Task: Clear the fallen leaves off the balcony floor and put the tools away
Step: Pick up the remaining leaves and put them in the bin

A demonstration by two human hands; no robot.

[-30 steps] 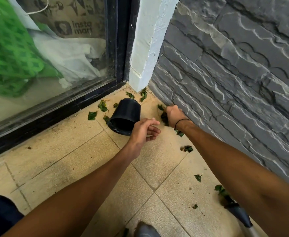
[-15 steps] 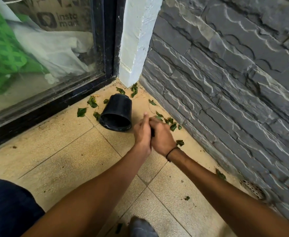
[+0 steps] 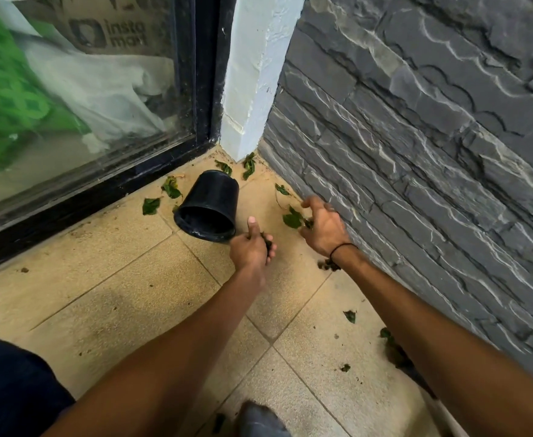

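I have both hands down at the corner of the balcony floor (image 3: 107,298), gathering leaves by hand. My left hand (image 3: 250,250) sits at 5 o'clock from the black pot (image 3: 210,207), just beside its rim, fingers curled round a dark clump of leaf bits, thumb sticking up; I judge it works as the holding hand so the other stays free to pick. My right hand (image 3: 323,227) is at 3 o'clock from the pot, close against the stone wall (image 3: 416,146), fingers curled down and pinching a green leaf (image 3: 292,219) with more dark bits under the palm; exact contact under the palm I cannot tell. The pot lies tipped on its side, mouth toward me, probably so leaves can go straight in. Loose leaves still lie at 10 o'clock from the pot by the door frame (image 3: 79,200), at 12 o'clock at the foot of the white pillar (image 3: 249,89), and at 5 o'clock along the wall under my right forearm. No broom or other tool is clearly visible. Task is partway; I judge the next move is dumping both handfuls into the pot.
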